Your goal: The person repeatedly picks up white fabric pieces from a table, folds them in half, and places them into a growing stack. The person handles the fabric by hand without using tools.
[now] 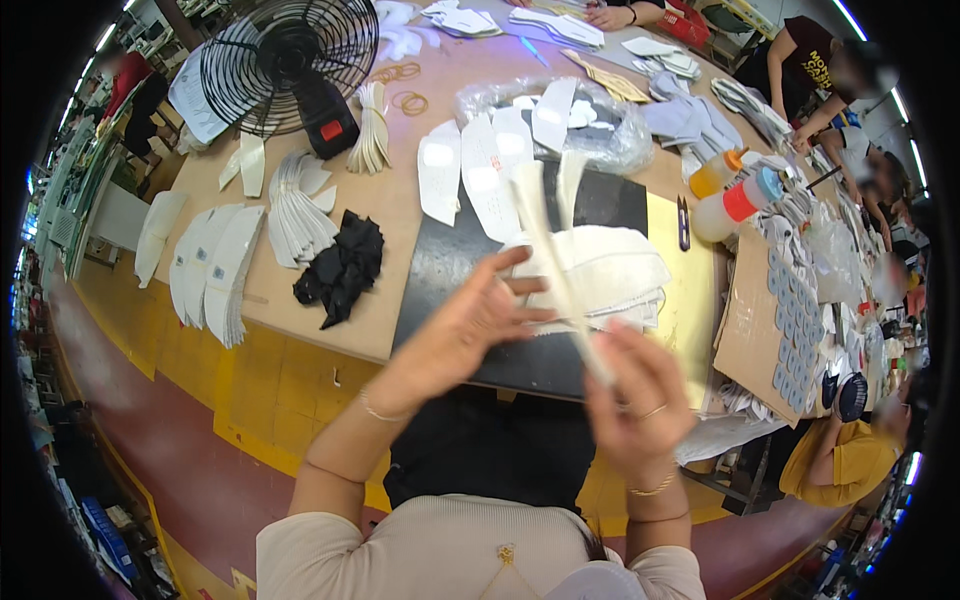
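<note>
"Checking our hands first: how do they stand?"

"They are apart. Our right hand (645, 395) is clamped on the near end of a pale strip (550, 250), which slants forward and left, past our left fingertips. Our left hand (472, 325) has its fingers spread beside the strip; blur keeps us from telling whether they touch it."

"And what lies past them?"

"Just beyond our hands, a stack of white panels (625, 262) sits on a black mat (428, 300). Farther out, right of our right hand, stands a squeeze bottle with a red band (738, 203)."

"Where might we slip up?"

"We judge that a sweep of the strip's far end could catch the top panels and skew the stack, since its edges sit unevenly. Held at one end only, the strip could twist loose. Swinging our right hand wide, we could knock the bottle; a leak might stain the panels."
</note>
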`<state>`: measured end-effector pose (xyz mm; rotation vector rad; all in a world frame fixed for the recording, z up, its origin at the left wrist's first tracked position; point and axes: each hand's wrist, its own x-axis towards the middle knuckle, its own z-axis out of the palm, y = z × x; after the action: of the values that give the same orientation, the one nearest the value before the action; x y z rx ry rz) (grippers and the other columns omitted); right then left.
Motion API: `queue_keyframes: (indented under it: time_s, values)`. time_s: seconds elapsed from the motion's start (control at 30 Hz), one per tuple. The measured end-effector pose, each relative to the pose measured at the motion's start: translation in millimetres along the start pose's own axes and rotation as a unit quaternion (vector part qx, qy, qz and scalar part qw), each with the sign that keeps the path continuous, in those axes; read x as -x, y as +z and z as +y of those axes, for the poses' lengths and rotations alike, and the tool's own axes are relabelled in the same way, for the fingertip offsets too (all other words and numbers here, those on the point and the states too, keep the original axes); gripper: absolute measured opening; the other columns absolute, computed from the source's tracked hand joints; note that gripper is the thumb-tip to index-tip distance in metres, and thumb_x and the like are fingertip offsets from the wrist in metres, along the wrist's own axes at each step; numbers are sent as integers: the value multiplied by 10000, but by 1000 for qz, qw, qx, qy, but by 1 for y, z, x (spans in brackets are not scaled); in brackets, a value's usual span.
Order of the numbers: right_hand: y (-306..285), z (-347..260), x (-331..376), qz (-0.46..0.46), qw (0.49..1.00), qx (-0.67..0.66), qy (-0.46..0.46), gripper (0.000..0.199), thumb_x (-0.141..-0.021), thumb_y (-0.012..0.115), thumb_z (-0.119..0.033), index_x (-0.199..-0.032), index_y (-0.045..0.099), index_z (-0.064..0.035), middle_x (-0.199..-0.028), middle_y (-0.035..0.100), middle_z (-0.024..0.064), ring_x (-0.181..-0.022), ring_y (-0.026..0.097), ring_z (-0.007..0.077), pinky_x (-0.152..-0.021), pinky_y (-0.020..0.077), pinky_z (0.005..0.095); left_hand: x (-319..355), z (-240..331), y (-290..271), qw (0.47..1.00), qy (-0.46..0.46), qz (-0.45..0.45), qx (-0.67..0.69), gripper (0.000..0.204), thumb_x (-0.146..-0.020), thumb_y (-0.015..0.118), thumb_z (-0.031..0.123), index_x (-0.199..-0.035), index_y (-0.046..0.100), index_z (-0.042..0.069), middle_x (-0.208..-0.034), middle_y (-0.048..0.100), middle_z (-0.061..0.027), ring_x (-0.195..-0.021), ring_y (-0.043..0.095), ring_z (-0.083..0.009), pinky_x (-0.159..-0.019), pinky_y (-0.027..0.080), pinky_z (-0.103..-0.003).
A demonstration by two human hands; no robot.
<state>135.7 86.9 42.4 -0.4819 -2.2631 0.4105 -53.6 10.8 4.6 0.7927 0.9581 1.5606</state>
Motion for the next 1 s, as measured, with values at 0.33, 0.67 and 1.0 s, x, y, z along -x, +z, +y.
queue_keyframes:
  time_s: [0.33, 0.67, 1.0]
  values:
    - [-31, 15, 40, 76, 995, -58, 39, 436, -722, 830, -160, -1124, 684, -75, -1061, 580, 105, -880, 580, 226, -745, 492, 327, 18, -19, 31, 974, -132, -67, 171, 732, -914, 519, 406, -1476, 281, 1, -888, 500, -70, -562, 481, -88, -433, 391, -189]
    - [-21, 38, 20, 52, 991, -90, 81, 624, -729, 809, -108, -1315, 597, -101, -1371, 491, 127, -1104, 557, 254, -881, 459, 358, 35, -31, 40, 977, -179, -110, 45, 742, -863, 604, 359, -1441, 340, -25, -824, 444, -6, -561, 415, -40, -459, 339, -163]
    - [-19, 40, 46, 62, 971, -203, 107, 260, -712, 791, 9, -926, 659, -57, -1097, 652, 126, -969, 639, 262, -784, 524, 331, 30, -35, 40, 970, -202, -89, 101, 900, -765, 662, 499, -1404, 382, -69, -832, 500, -57, -570, 469, -77, -459, 380, -205]
